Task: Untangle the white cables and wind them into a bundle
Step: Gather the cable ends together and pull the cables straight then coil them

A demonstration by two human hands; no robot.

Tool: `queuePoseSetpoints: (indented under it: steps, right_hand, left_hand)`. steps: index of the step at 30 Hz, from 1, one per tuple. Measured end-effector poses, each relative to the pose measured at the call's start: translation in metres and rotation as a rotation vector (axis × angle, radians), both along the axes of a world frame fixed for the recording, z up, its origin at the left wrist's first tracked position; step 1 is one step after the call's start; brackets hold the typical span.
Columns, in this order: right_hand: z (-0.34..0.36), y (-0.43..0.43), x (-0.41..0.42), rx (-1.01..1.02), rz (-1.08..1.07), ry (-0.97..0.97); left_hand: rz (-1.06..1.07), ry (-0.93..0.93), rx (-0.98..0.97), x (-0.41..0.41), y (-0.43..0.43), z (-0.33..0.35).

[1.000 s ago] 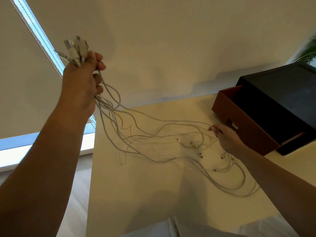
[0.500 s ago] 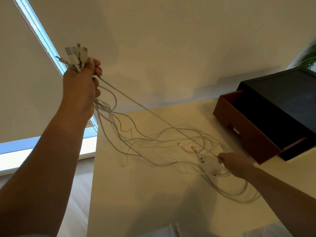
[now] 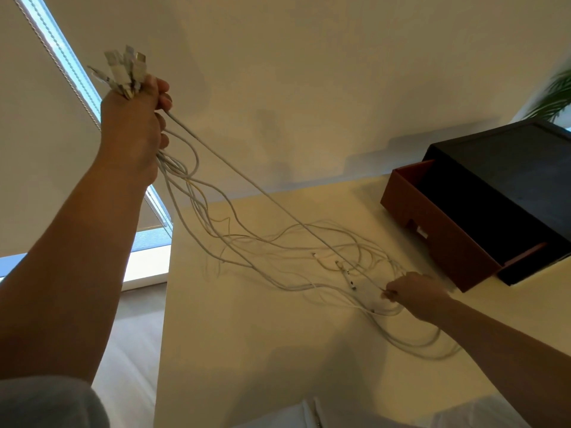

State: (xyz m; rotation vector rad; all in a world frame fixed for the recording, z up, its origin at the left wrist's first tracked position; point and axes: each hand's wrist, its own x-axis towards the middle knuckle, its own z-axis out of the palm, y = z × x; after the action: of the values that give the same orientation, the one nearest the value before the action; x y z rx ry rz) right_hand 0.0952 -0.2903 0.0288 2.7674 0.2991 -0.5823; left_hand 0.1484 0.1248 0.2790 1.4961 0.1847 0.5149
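Left hand (image 3: pixel 131 128): raised high, grip closed round white cables (image 3: pixel 265 257) just below plug ends (image 3: pixel 125 72), which stick up above fist.
White cables: hang from fist in loose loops; rest lies tangled on counter (image 3: pixel 241 350).
Taut cable (image 3: pixel 247 183): runs straight btwn both hands.
Right hand (image 3: pixel 415 293): low over counter, grip pinching taut cable's far end, amid tangle.
Brown box (image 3: pixel 438 242): open, on counter, near right hand.

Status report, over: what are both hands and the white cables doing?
Left hand raised, gripping the plug ends. Right hand pinching one taut cable. Other cables slack, tangled on table.
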Motion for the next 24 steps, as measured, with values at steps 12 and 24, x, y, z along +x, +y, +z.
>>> queuePoseSetpoints:
  steps: [12, 24]
  right_hand:
    - [0.002, -0.012, 0.006, 0.388, -0.452, 0.188]
    - [-0.008, -0.016, 0.016, 0.079, -0.320, 0.080]
  left_hand:
    - [0.030, 0.011, -0.015, -0.001, 0.001, -0.011]
    - [-0.205, 0.203, 0.110, -0.005, 0.011, -0.003]
